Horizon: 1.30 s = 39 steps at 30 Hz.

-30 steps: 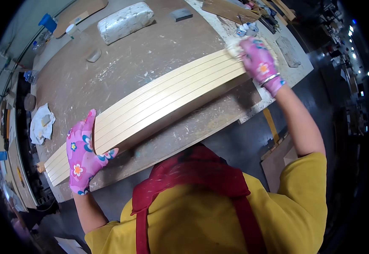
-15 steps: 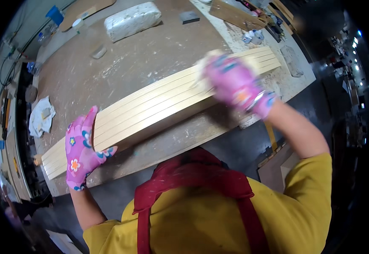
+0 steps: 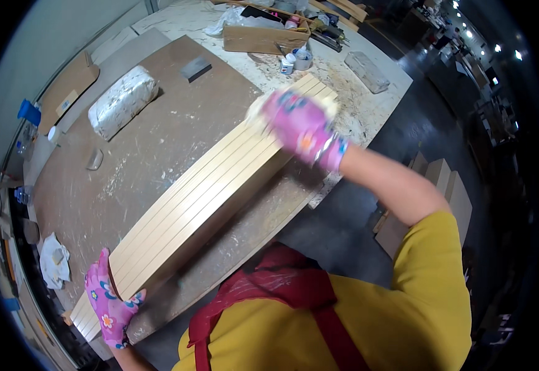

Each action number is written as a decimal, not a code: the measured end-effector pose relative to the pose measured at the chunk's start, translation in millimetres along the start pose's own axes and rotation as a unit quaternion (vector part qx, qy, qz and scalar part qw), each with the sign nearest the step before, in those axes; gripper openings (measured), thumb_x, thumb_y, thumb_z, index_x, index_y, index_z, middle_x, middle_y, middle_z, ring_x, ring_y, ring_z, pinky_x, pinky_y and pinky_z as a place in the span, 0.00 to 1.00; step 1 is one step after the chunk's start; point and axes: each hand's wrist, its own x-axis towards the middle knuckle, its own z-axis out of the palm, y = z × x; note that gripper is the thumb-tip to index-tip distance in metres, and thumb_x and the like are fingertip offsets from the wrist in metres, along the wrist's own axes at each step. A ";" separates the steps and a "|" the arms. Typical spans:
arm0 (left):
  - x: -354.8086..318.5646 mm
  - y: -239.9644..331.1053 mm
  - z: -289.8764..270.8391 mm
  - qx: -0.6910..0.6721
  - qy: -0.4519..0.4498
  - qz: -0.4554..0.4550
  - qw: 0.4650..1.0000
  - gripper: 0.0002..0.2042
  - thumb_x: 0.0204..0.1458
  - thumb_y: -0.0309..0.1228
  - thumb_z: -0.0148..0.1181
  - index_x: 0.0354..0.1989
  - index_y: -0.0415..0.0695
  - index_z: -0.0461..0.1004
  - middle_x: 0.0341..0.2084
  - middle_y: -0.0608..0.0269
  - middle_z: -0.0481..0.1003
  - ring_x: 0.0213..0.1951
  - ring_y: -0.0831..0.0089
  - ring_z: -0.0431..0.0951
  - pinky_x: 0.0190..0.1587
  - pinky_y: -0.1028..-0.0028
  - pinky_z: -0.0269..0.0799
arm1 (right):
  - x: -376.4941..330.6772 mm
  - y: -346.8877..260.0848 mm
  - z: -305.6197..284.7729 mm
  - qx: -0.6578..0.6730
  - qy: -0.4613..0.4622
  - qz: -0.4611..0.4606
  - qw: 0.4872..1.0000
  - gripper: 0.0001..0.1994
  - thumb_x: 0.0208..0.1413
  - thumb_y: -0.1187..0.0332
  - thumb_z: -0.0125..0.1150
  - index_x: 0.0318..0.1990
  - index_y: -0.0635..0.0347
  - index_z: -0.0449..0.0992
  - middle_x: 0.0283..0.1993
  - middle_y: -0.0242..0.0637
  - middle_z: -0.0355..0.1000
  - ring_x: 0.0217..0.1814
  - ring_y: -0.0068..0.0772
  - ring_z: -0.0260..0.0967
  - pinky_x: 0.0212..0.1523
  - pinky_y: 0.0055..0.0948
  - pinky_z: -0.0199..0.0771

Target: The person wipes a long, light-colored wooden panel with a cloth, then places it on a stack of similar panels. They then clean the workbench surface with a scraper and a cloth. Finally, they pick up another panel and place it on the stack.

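Note:
A long row of pale wooden slats (image 3: pixel 189 198), lying side by side with thin lines between them, runs slantwise along the table edge. At its near left end my left hand (image 3: pixel 110 303), in a pink flowered glove, spans the slats, with the thumb at the near edge and fingers at the far edge. Toward the far right end my right hand (image 3: pixel 300 123), in a matching glove and blurred by motion, presses a cream-coloured cloth (image 3: pixel 256 111) onto the top surface. Most of the cloth is hidden under the glove.
On the brown worktable (image 3: pixel 176 133) stand a white wrapped block (image 3: pixel 123 102), a dark grey block (image 3: pixel 196 69) and a crumpled white cloth (image 3: pixel 55 263). Farther back are a cardboard box (image 3: pixel 251 40) of tools, small bottles (image 3: pixel 288 63) and a clear plastic container (image 3: pixel 367 71).
The view has turned, so the slats and table slant more steeply. My right hand has moved with the cloth closer to the slats' far end. The left hand keeps its place on them.

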 end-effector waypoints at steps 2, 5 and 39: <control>-4.7 -6.8 -1.7 -0.013 -0.011 -0.019 1.000 0.50 0.28 0.53 0.66 0.63 0.42 0.57 0.41 0.50 0.68 0.46 0.51 0.66 0.54 0.56 0.57 | 11.1 -15.4 -24.4 0.043 -0.078 -0.015 0.996 0.08 0.45 0.72 0.54 0.36 0.57 0.71 0.36 0.41 0.71 0.39 0.43 0.71 0.39 0.37 0.73; -1.9 -6.6 -0.1 0.013 -0.012 0.001 1.000 0.50 0.30 0.57 0.64 0.64 0.42 0.56 0.40 0.51 0.67 0.46 0.52 0.66 0.53 0.57 0.57 | -7.2 90.5 -3.0 0.030 -0.111 0.106 0.988 0.10 0.49 0.68 0.54 0.39 0.59 0.72 0.41 0.42 0.71 0.43 0.44 0.70 0.43 0.36 0.72; 14.6 -5.2 1.3 0.027 -0.001 -0.011 1.000 0.52 0.32 0.66 0.59 0.62 0.39 0.57 0.41 0.46 0.67 0.44 0.48 0.66 0.50 0.53 0.58 | 10.8 90.1 -15.3 0.038 -0.045 0.133 0.989 0.12 0.56 0.62 0.53 0.44 0.58 0.70 0.42 0.47 0.70 0.43 0.52 0.70 0.46 0.40 0.70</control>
